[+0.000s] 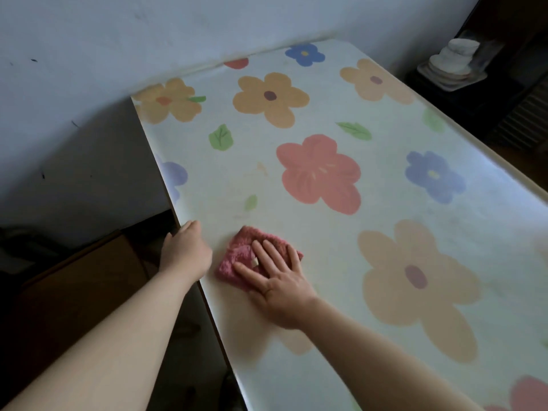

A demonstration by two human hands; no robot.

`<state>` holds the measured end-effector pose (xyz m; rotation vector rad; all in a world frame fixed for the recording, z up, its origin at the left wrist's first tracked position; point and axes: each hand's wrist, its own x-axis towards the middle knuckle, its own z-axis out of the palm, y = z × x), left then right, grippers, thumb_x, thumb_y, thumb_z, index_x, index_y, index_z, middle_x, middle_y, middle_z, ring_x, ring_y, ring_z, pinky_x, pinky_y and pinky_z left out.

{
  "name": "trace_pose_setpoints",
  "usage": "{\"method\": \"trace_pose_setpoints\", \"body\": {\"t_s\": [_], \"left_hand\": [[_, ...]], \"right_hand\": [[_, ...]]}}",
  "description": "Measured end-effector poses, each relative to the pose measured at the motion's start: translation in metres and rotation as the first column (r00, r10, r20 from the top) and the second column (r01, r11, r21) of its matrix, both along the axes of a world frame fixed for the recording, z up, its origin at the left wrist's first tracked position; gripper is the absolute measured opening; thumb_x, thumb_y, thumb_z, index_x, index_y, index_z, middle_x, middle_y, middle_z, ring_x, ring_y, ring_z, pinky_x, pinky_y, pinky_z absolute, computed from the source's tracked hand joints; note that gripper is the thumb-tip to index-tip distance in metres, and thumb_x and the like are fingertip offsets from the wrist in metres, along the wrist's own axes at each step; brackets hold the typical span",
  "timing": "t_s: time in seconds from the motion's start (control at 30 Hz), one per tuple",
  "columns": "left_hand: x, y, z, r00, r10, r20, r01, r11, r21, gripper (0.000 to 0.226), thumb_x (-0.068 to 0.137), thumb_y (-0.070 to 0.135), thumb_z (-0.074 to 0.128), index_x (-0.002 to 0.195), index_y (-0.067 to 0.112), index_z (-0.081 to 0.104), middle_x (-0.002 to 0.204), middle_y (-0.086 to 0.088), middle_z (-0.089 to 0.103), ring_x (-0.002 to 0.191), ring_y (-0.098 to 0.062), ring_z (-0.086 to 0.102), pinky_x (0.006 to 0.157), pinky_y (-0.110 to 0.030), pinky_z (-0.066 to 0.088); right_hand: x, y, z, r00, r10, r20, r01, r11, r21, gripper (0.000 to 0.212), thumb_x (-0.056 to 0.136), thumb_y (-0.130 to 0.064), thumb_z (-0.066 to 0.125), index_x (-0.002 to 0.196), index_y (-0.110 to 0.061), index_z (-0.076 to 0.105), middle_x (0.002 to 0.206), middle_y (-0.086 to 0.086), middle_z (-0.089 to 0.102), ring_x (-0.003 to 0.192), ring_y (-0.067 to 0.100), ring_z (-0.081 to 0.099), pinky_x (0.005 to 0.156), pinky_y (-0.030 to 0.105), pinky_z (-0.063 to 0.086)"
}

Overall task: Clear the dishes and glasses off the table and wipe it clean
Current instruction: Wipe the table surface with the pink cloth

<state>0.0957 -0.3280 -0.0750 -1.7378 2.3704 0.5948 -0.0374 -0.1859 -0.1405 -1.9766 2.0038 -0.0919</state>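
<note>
A folded pink cloth [240,253] lies on the table [326,114], whose cover is pale with large printed flowers, near its left edge. My right hand [275,277] presses flat on the cloth with straight, spread fingers. Beside it, my left hand [185,250] rests on the table's left edge, fingers curled over the rim. No dishes or glasses stand on the visible tabletop. A stack of white plates and bowls [453,63] sits on a dark stand at the far right, off the table.
A pale wall [148,31] runs along the table's far side and left. A brown box [83,286] stands on the floor below the left edge. Faint yellowish stains [258,170] mark the cover beyond the cloth.
</note>
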Motion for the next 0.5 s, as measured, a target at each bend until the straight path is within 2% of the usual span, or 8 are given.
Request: {"method": "trace_pose_setpoints", "body": {"t_s": [0.07, 0.2, 0.33, 0.4, 0.5], "left_hand": [[-0.001, 0.03, 0.001, 0.999, 0.048, 0.011, -0.048, 0.999, 0.008, 0.041, 0.092, 0.002, 0.033, 0.131, 0.004, 0.044, 0.148, -0.009, 0.039, 0.129, -0.034, 0.039, 0.113, -0.041, 0.024], [0.001, 0.109, -0.001, 0.991, 0.129, 0.043, -0.129, 0.992, 0.0, 0.042, 0.094, 0.008, 0.033, 0.135, 0.007, 0.042, 0.149, -0.007, 0.038, 0.132, -0.032, 0.038, 0.114, -0.041, 0.023], [0.006, 0.178, 0.001, 0.987, 0.157, 0.032, -0.158, 0.987, 0.034, 0.049, 0.096, 0.01, 0.035, 0.144, 0.009, 0.035, 0.154, -0.005, 0.032, 0.138, -0.029, 0.032, 0.117, -0.037, 0.021], [0.012, 0.203, 0.001, 0.989, 0.145, 0.034, -0.147, 0.987, 0.069, 0.051, 0.095, 0.009, 0.035, 0.145, 0.009, 0.033, 0.154, -0.004, 0.031, 0.138, -0.028, 0.032, 0.117, -0.037, 0.022], [0.02, 0.223, -0.002, 0.992, 0.129, 0.005, -0.129, 0.982, 0.134, 0.048, 0.09, 0.004, 0.037, 0.137, 0.005, 0.041, 0.149, -0.007, 0.037, 0.133, -0.029, 0.039, 0.112, -0.036, 0.029]], "right_hand": [[0.007, 0.028, -0.003, 0.999, 0.042, 0.012, -0.041, 0.999, -0.032, 0.055, 0.093, -0.051, 0.023, 0.148, -0.048, 0.019, 0.162, 0.006, 0.005, 0.149, 0.028, -0.004, 0.112, 0.054, -0.013], [0.02, 0.1, -0.002, 0.987, 0.161, 0.02, -0.16, 0.987, -0.034, 0.052, 0.096, -0.051, 0.023, 0.147, -0.05, 0.014, 0.162, 0.003, -0.002, 0.148, 0.024, -0.01, 0.111, 0.052, -0.018], [0.028, 0.172, -0.004, 0.973, 0.23, -0.03, -0.231, 0.971, -0.065, 0.051, 0.095, -0.051, 0.033, 0.145, -0.049, 0.027, 0.158, 0.006, 0.025, 0.146, 0.028, 0.018, 0.109, 0.054, 0.001], [0.023, 0.196, -0.006, 0.957, 0.281, -0.068, -0.286, 0.956, -0.066, 0.052, 0.094, -0.052, 0.035, 0.145, -0.049, 0.027, 0.156, 0.005, 0.03, 0.145, 0.026, 0.024, 0.108, 0.054, 0.008], [-0.005, 0.209, -0.006, 0.947, 0.319, -0.022, -0.32, 0.946, -0.044, 0.052, 0.092, -0.05, 0.039, 0.143, -0.048, 0.031, 0.155, 0.003, 0.033, 0.144, 0.024, 0.028, 0.108, 0.05, 0.015]]}}
